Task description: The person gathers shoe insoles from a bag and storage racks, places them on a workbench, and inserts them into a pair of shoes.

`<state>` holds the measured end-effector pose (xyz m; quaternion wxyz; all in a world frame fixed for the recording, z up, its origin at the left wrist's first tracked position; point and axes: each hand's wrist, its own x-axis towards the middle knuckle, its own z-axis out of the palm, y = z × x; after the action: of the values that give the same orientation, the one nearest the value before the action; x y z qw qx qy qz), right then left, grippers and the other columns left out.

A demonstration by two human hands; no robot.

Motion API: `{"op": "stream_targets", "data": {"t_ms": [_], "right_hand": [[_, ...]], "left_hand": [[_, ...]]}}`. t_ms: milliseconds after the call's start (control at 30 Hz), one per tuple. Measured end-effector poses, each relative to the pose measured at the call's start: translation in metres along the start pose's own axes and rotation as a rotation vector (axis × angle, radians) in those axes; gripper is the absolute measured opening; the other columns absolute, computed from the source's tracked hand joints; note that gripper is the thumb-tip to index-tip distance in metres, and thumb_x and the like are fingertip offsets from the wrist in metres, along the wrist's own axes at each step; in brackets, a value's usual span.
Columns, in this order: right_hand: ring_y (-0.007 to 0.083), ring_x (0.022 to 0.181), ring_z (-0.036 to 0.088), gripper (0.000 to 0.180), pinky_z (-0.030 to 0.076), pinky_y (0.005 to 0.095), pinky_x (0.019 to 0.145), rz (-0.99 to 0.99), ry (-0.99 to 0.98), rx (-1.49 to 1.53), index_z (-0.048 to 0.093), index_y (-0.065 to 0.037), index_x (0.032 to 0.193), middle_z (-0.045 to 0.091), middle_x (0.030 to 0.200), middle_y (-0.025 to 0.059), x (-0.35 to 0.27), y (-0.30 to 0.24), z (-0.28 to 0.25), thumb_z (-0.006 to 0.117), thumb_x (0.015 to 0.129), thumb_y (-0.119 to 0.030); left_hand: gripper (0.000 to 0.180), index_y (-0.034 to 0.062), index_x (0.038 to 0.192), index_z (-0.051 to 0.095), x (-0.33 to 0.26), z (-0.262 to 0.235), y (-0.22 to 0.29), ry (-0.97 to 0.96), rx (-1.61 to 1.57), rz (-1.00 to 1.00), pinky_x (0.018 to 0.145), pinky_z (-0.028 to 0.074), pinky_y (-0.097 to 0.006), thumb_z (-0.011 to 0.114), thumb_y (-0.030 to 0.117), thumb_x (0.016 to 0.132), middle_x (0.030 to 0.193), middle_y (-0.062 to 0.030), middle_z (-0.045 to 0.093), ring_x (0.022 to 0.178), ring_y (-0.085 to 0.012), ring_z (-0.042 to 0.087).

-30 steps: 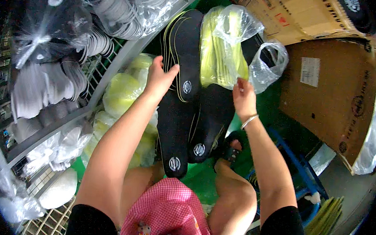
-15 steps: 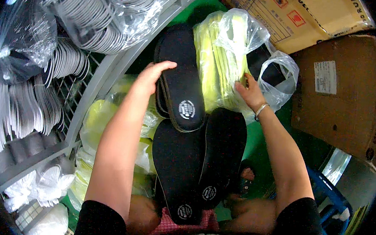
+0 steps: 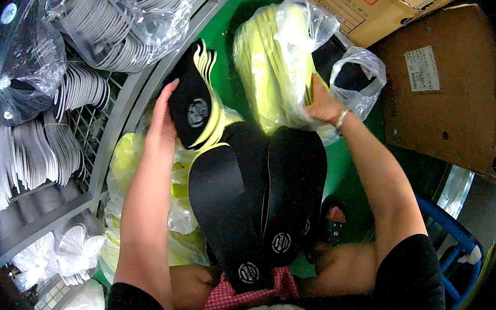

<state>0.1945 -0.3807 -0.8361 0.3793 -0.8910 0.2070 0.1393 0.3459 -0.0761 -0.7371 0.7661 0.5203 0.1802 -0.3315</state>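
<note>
My left hand (image 3: pixel 166 112) is closed on the left side of a small stack of insoles (image 3: pixel 192 100), black on top with yellow-green undersides. The stack tilts, its layers fanned along the right edge. Its fingers beneath are hidden. My right hand (image 3: pixel 325 105) grips the right side of a clear plastic bag (image 3: pixel 305 39) packed with yellow-green insoles (image 3: pixel 264 68); some fingertips are hidden by the bag. Between my arms, black insoles (image 3: pixel 215 187) lie in overlapping piles over my lap, with round white prints at their near ends.
A grey rack (image 3: pixel 115 125) on the left holds bagged grey insoles (image 3: pixel 95 12). More bagged yellow-green insoles (image 3: pixel 127 156) lie beside my left forearm. Cardboard boxes (image 3: pixel 441 107) stand at the far right. A blue metal frame (image 3: pixel 459 232) is at right, above green floor (image 3: pixel 343 175).
My left hand has moved left with the stack, which now tilts and shows yellow-green edges. The bag in my right hand has shifted slightly left. The head view has turned a little.
</note>
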Motion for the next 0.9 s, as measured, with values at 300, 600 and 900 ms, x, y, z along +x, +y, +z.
{"op": "stream_targets", "data": {"t_ms": [300,600,900], "right_hand": [[0.0443,0.112,0.034,0.096,0.033,0.04,0.094,0.151,0.129,-0.037,-0.003,-0.01,0.132,0.016,0.131,0.0259,-0.01,-0.06,0.015,0.063,0.063,-0.016],[0.0425,0.12,0.023,0.102,0.035,0.0533,0.087,0.302,0.131,-0.191,-0.006,-0.016,0.132,0.007,0.136,0.0194,-0.018,-0.088,0.021,0.066,0.061,-0.022],[0.034,0.091,0.054,0.065,0.041,0.0368,0.081,0.287,0.369,0.052,0.036,-0.001,0.117,0.053,0.1,0.0218,-0.019,-0.037,-0.049,0.062,0.061,-0.019]], "left_hand": [[0.038,0.0084,0.105,0.053,0.028,0.02,-0.003,0.095,-0.419,-0.147,0.09,0.034,-0.05,0.039,0.036,0.083,0.112,-0.01,0.052,0.102,-0.0265,0.049],[0.031,0.0017,0.097,0.056,0.014,0.032,-0.01,-0.451,-0.392,-0.028,0.078,0.046,-0.035,0.042,0.026,0.083,0.092,-0.0109,0.06,0.083,-0.0241,0.058],[0.035,-0.0002,0.097,0.055,0.026,0.003,-0.016,-0.32,-0.394,-0.224,0.075,0.048,-0.034,0.042,0.028,0.083,0.09,-0.0129,0.061,0.078,-0.0251,0.06]]}}
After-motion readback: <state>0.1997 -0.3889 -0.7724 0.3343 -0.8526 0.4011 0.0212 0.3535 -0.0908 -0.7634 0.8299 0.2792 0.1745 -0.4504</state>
